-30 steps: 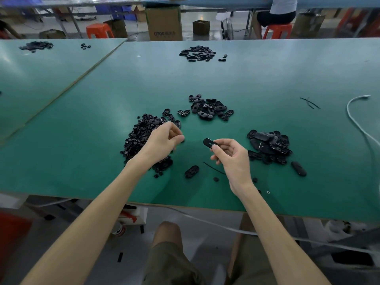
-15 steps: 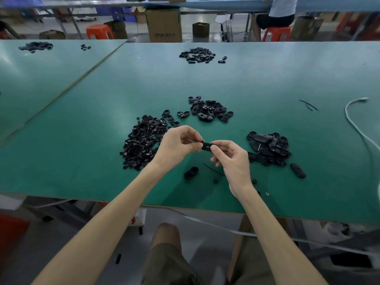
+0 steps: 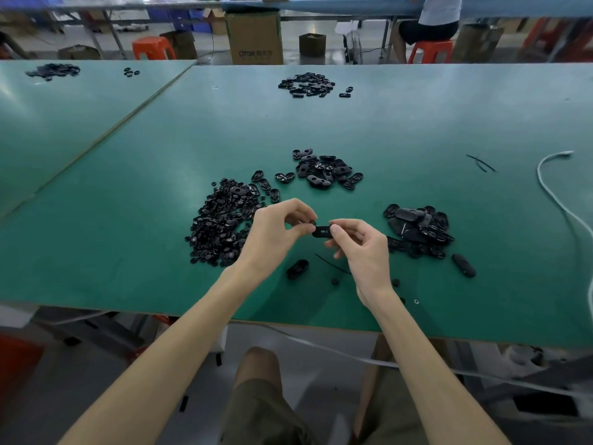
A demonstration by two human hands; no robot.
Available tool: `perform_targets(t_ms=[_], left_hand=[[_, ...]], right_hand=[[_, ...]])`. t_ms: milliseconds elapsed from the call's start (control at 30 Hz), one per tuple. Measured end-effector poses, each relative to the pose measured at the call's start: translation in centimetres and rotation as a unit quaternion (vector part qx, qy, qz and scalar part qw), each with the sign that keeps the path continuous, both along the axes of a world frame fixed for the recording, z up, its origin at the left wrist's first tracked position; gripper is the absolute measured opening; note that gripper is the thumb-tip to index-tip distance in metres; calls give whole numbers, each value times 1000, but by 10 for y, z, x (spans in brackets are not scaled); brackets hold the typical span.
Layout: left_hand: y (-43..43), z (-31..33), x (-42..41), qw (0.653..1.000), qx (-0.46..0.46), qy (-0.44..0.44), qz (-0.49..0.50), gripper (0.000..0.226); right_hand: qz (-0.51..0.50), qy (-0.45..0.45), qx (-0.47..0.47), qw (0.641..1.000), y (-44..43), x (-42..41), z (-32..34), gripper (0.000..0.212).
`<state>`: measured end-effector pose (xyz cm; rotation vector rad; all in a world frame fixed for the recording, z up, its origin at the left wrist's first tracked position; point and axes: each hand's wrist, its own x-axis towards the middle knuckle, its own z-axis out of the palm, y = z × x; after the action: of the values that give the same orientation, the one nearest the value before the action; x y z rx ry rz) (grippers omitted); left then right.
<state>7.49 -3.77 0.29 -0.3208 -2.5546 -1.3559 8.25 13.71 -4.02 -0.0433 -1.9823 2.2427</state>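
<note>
A small black oval plastic shell point(image 3: 322, 232) is held above the green table point(image 3: 401, 130). My right hand point(image 3: 359, 248) pinches its right end between thumb and fingers. My left hand point(image 3: 277, 231) pinches a tiny black part point(image 3: 312, 222) at the shell's left end. A heap of small black round parts point(image 3: 221, 223) lies just left of my left hand. Further back sits a pile of open black shells point(image 3: 324, 171). To the right of my right hand is a pile of closed black shells point(image 3: 417, 229).
Loose pieces lie near the front edge: a black shell point(image 3: 297, 268), another shell point(image 3: 463, 265), a thin black strip point(image 3: 332, 263) and tiny parts. A white cable point(image 3: 556, 194) curves at the right. Another pile point(image 3: 306, 85) lies far back. A person sits on a red stool point(image 3: 431, 49) beyond.
My left hand left the heap of small parts and came right to meet the shell in my right hand. Both hands now stay together on it.
</note>
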Motion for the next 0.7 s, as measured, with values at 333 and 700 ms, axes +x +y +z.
perform_targets(t_ms=[333, 700], left_hand=[[5, -8, 1, 1000, 0, 16, -1, 19], [13, -9, 6, 1000, -30, 7, -6, 20]], right_hand=[[-2, -3, 3, 1000, 1, 0, 0, 6], [6, 1, 1, 1000, 1, 2, 1, 5]])
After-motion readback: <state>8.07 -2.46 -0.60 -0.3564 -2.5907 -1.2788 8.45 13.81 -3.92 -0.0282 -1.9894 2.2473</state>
